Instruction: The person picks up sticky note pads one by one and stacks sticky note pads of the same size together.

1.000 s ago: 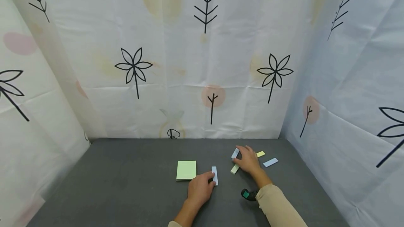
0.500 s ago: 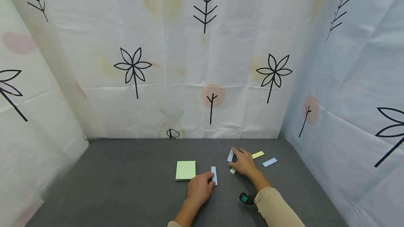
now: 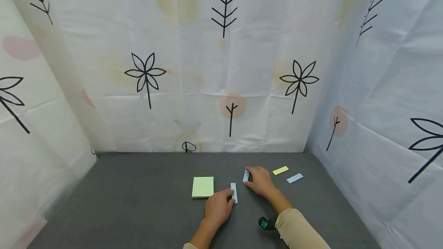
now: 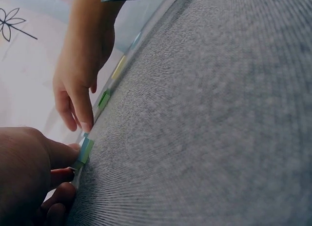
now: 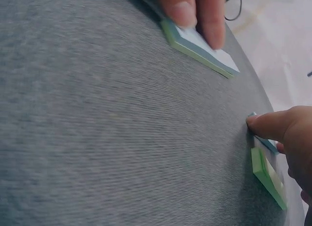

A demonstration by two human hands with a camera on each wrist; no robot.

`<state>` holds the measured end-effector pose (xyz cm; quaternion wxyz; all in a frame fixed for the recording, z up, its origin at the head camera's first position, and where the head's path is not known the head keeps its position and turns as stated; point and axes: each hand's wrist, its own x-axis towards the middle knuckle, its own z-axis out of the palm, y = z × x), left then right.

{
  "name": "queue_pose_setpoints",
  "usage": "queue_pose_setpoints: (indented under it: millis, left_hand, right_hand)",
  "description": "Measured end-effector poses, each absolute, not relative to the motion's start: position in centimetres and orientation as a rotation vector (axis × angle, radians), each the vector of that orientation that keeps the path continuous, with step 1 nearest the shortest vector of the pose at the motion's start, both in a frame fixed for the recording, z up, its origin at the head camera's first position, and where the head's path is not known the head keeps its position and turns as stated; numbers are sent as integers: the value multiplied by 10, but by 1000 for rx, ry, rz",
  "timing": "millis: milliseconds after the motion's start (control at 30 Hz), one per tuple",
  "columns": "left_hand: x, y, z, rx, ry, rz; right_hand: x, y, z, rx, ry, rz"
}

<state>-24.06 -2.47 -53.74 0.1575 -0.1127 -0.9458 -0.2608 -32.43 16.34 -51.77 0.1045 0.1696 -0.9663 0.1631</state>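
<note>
My left hand [image 3: 217, 207] holds a narrow sticky-note pad [image 3: 233, 186] at its side, finger and thumb apart along its length. The right wrist view shows this pad [image 5: 207, 50] pale blue on top with green layers below. My right hand [image 3: 260, 183] pinches a narrow pale blue sticky-note strip [image 3: 245, 176] between thumb and index finger, low over the table to the right of the pad. A narrow green sticky-note pad [image 5: 268, 177] lies close by the right hand; in the head view that hand hides it. Left of the left hand lies a square light green sticky-note pad [image 3: 202, 187].
A yellow strip [image 3: 280, 170] and another pale blue strip [image 3: 295, 178] lie beyond the right hand, at the back right of the grey table [image 3: 138, 206]. A dark device [image 3: 267, 224] sits at the right wrist. Patterned white cloth [image 3: 194, 87] stands around the table's back and sides.
My right hand has moved left and slightly nearer with the pale blue strip, uncovering the yellow strip and covering the green one in the head view. The left hand stays put.
</note>
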Motion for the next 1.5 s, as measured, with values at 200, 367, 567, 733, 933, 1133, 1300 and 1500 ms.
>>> queue_pose_setpoints:
  millis: [200, 367, 567, 733, 933, 1133, 1300, 1500]
  left_hand:
    - [-241, -26, -539, -321, -2695, -743]
    - [-240, -27, -540, -325, -2688, -744]
    - [-240, -27, -541, -328, -2683, -757]
    - [-238, -28, -540, -331, -2670, -760]
    - [-239, -27, -541, -323, -2674, -758]
    - [-239, -27, -541, -329, -2666, -759]
    - [-238, -27, -541, -344, -2645, -765]
    - [-238, -27, -542, -349, -2641, -775]
  right_hand:
    - [-319, 158, -518, 595, -2788, 441]
    - [-315, 158, -518, 664, -2740, 427]
    - [-316, 159, -518, 801, -2637, 263]
    - [-317, 159, -519, 870, -2564, 127]
    - [-319, 161, -522, 918, -2506, 108]
    - [-320, 164, -524, 915, -2488, 189]
    - [-319, 165, -524, 898, -2508, 259]
    - [-316, 167, -521, 894, -2531, 290]
